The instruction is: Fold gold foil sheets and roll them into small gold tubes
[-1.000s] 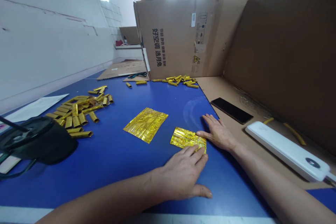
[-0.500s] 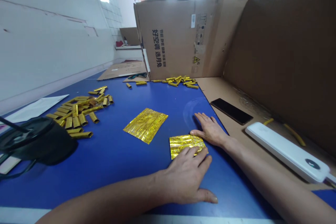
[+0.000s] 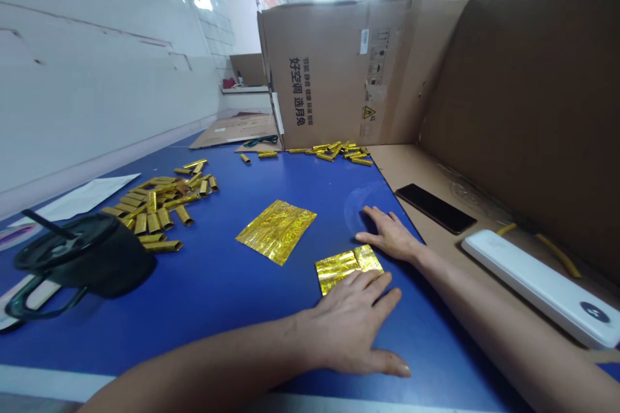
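Observation:
A shiny gold foil sheet [image 3: 336,270] lies on the blue table, its right part showing a separate raised or folded flap. My left hand [image 3: 356,319] rests palm down over the sheet's near edge, fingers spread and thumb out to the right. Just beyond the flap, my right hand [image 3: 391,235] lies open on the table with its fingers stretched forward. Its thumb is close to the foil; whether it touches cannot be made out. A second gold sheet [image 3: 277,231] lies flat to the left, untouched by either hand.
Many flattened gold tubes [image 3: 162,203] are heaped at the left, and more gold tubes [image 3: 339,151] lie by the cardboard box [image 3: 334,77]. A dark lidded mug [image 3: 90,258] stands at left. A phone [image 3: 436,206] and a white elongated device [image 3: 537,287] lie on cardboard at right.
The right part of the near foil sheet now shows as a distinct flap. My right hand has drawn slightly away from it. The view has shifted a little, moving the scene rightward.

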The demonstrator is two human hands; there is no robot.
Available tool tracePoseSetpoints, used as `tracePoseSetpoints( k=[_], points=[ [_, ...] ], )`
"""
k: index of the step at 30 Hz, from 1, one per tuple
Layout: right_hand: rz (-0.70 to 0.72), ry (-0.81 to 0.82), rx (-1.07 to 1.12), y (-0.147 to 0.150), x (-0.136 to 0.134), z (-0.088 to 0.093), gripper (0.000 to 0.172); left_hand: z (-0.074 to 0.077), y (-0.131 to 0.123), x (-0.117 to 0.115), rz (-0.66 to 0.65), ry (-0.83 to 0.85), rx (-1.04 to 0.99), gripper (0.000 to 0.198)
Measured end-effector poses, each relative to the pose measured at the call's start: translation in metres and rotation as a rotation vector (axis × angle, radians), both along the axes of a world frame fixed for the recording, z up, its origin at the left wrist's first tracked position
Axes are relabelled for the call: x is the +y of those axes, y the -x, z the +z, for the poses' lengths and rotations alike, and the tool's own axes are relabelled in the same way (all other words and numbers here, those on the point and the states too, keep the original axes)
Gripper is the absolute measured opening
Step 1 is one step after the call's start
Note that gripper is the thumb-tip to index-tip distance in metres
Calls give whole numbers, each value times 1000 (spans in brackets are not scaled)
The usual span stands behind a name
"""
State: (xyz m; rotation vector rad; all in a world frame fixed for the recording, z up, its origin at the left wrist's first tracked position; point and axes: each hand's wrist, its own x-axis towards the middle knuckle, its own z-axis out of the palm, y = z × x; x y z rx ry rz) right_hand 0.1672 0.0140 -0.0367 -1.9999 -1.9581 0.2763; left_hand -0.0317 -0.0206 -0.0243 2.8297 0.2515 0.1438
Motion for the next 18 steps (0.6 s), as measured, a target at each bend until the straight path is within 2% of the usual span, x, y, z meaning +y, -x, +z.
tracePoseSetpoints(
  k=[4,6,12,18],
  points=[
    [149,187,31,-6,-9,13,86,1,0,-1,8,5,-5,78],
    [170,187,-20,-7,-12,13,89,1,0,-1,7,18,-2,77],
    [75,78,-56,-3,-12,1,77,2,1,-1,4,51,12,77],
    [-27,-3,-40,2,-11,-7,77,2,0,0,-4,74,8,81]
  ],
)
